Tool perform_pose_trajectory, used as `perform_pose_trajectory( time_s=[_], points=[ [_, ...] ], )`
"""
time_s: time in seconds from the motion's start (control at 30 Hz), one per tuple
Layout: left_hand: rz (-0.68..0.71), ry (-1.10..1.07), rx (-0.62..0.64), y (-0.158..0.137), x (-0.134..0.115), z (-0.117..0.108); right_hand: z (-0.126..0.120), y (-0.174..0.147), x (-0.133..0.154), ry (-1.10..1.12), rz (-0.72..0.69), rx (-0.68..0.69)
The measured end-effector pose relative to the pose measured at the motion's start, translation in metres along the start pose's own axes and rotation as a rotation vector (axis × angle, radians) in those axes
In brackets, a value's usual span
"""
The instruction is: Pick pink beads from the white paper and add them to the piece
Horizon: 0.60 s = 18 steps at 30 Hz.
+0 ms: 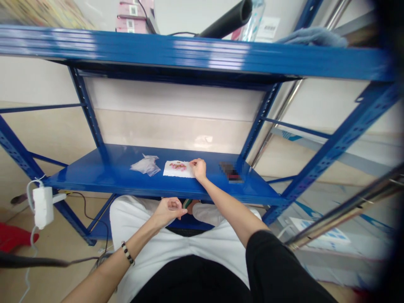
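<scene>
I saw the right hand (198,169), fingers drawn together at the paper's (168,171) edge; I couldn't tell whether they gripped anything. The left hand (166,209) curled loosely, seemingly empty. Pink bits (178,166), left of the right fingertips, looked light, scatter-prone, best pinched singly.

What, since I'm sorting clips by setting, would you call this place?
Probably a storeroom or workroom: blue metal shelving fills much of the view, stacked pink rectangular boxes stand on it above, and a white rectangular sheet with small pink pieces lies on it below.
</scene>
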<state>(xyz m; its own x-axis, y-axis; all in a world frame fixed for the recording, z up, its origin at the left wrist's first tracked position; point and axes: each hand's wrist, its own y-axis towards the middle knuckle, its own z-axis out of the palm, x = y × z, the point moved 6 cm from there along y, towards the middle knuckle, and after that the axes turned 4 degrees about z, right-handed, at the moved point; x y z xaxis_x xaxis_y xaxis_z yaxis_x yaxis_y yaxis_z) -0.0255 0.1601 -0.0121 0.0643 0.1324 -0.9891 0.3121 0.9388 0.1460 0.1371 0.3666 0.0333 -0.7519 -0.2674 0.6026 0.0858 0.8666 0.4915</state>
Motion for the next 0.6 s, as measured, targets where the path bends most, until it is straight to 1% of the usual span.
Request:
perform_pose_trajectory(
  time_s=[0.1, 0.17, 0.2, 0.23, 0.33, 0.37, 0.4, 0.47, 0.53, 0.6],
  points=[
    [0.036, 0.062, -0.016, 0.001, 0.003, -0.002, -0.029, -0.005, 0.011, 0.122, 0.009, -0.091],
    [0.080, 0.122, -0.006, 0.002, 0.005, -0.002, -0.051, -0.022, 0.019, 0.259, 0.006, -0.135],
    [0.101, 0.161, 0.008, 0.001, 0.006, 0.000, -0.061, -0.036, 0.024, 0.318, -0.009, -0.135],
    [0.121, 0.208, 0.025, 0.000, 0.007, 0.001, -0.069, -0.055, 0.031, 0.363, -0.049, -0.105],
    [0.189, 0.442, 0.071, -0.004, 0.012, 0.005, -0.088, -0.127, 0.056, 0.411, -0.184, 0.057],
    [0.210, 0.531, 0.077, -0.006, 0.014, 0.006, -0.092, -0.152, 0.062, 0.418, -0.212, 0.104],
    [0.223, 0.608, 0.082, -0.007, 0.016, 0.007, -0.096, -0.175, 0.066, 0.431, -0.220, 0.121],
    [0.221, 0.675, 0.101, -0.008, 0.020, 0.009, -0.100, -0.207, 0.067, 0.447, -0.203, 0.129],
    [0.192, 0.610, 0.148, -0.008, 0.023, 0.012, -0.097, -0.223, 0.063, 0.441, -0.193, 0.141],
    [0.164, 0.500, 0.202, -0.008, 0.023, 0.017, -0.089, -0.227, 0.057, 0.427, -0.196, 0.162]
  ],
)
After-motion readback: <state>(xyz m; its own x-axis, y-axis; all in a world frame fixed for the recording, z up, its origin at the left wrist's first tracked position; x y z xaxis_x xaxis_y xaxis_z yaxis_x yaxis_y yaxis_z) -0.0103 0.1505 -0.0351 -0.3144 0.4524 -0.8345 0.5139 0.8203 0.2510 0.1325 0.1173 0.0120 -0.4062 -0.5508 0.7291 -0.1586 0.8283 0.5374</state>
